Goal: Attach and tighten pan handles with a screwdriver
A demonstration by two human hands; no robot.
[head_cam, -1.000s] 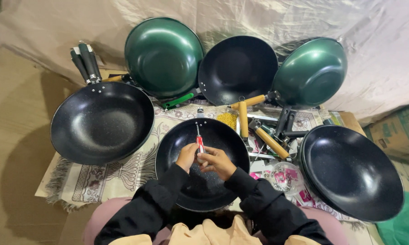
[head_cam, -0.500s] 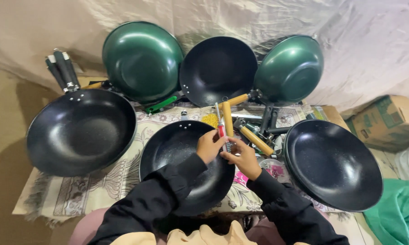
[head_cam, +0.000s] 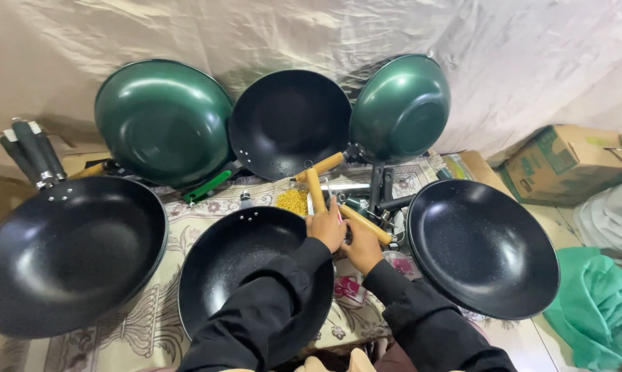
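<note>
My left hand (head_cam: 327, 231) is closed around a thin red-handled tool (head_cam: 339, 215) at the right rim of the black wok (head_cam: 249, 275) in front of me. Just to its right, my right hand (head_cam: 361, 249) grips a loose wooden handle (head_cam: 367, 226) that lies among other handles and metal parts. A second wooden handle (head_cam: 315, 189) stands beside my left hand. Both arms are in black sleeves, and they cover the near part of the wok.
Big black wok (head_cam: 63, 255) at left, black wok (head_cam: 483, 248) at right. Leaning on the back cloth: green wok (head_cam: 162, 120), black wok (head_cam: 290, 120), green wok (head_cam: 400, 107). Yellow small parts (head_cam: 293, 201), green handle (head_cam: 207, 186), black handles (head_cam: 32, 151), cardboard box (head_cam: 566, 162), green cloth (head_cam: 600, 310).
Both hands moved from above the front wok's middle to its right rim, carrying the red tool to the pile of wooden handles. The view shifted to the right.
</note>
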